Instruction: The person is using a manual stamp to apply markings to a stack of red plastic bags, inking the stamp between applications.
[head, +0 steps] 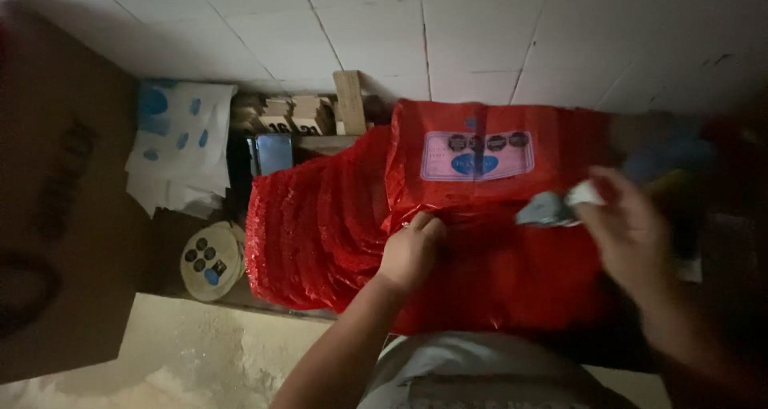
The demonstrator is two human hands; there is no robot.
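Here, two hands work at a stack of red plastic bags (496, 241) lying flat against the tiled wall (480, 33).

The left hand (412, 249) is pinched together on the top bag's edge; the right hand (628, 233), blurred, is clamped on a small grey-and-white scrap (556, 206). The bag looks unopened so far. Its long axis runs left to right, label (478, 154) toward the wall.

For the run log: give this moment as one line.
left hand: gripping red plastic bag | right hand: holding small grey-white object, blurred | behind: cardboard box

Red plastic bags (496, 273) on tiled floor (384, 25)
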